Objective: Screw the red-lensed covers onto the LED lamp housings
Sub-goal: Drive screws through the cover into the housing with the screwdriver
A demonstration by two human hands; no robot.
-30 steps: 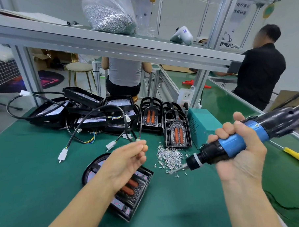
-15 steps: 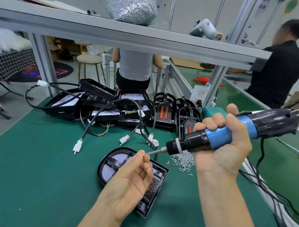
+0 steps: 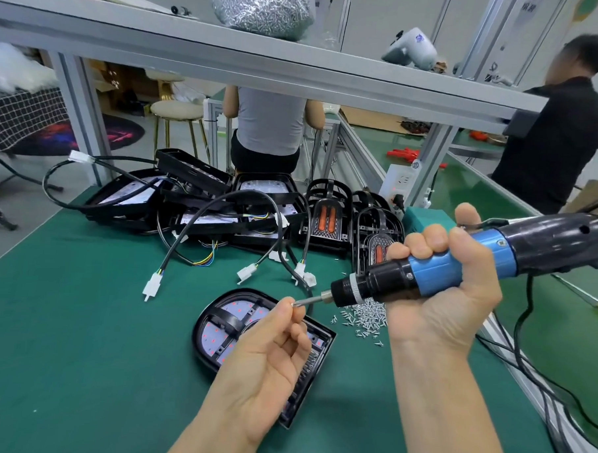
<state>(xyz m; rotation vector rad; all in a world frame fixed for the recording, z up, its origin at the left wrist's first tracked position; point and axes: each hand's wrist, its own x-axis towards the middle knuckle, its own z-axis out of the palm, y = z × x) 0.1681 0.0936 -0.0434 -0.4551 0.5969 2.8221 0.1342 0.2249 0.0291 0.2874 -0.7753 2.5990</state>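
A black lamp housing with its cover (image 3: 224,326) lies on the green mat in front of me, partly hidden under my left hand. My left hand (image 3: 271,355) hovers above it and pinches a small screw (image 3: 293,303) at its fingertips. My right hand (image 3: 449,294) grips a blue and black electric screwdriver (image 3: 460,267), and its bit tip meets the screw. A small heap of loose screws (image 3: 365,318) lies just right of the housing. Red-lensed covers (image 3: 327,220) stand upright farther back.
Open lamp housings with black cables and white plugs (image 3: 195,204) are piled at the back left. A teal box (image 3: 424,218) sits behind my right hand. The screwdriver cord (image 3: 522,338) trails down the right edge. An aluminium shelf (image 3: 263,67) spans overhead. Two people sit beyond.
My right hand swung the screwdriver from the screw heap to the left, bringing the bit to my left fingertips. My left hand dropped closer to the housing with the screw.
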